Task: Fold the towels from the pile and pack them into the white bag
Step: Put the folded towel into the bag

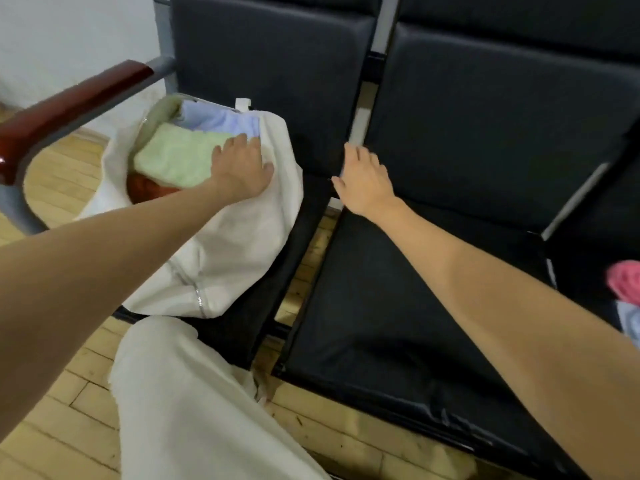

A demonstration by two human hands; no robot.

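- Head view: the packing step, the left hand (242, 168) pressing flat, fingers straight, on the green towel (173, 157) inside the white bag (235, 244) on the left seat.
- The right hand (363, 181) hovers empty, fingers spread, over the middle seat (398, 306).
- Next, I judge: fetch from the pile (627, 296), far right.
- Counted: 1 bag, 3 towels showing inside, 2 hands.

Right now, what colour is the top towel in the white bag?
Pale green towel, clearest in the head view.
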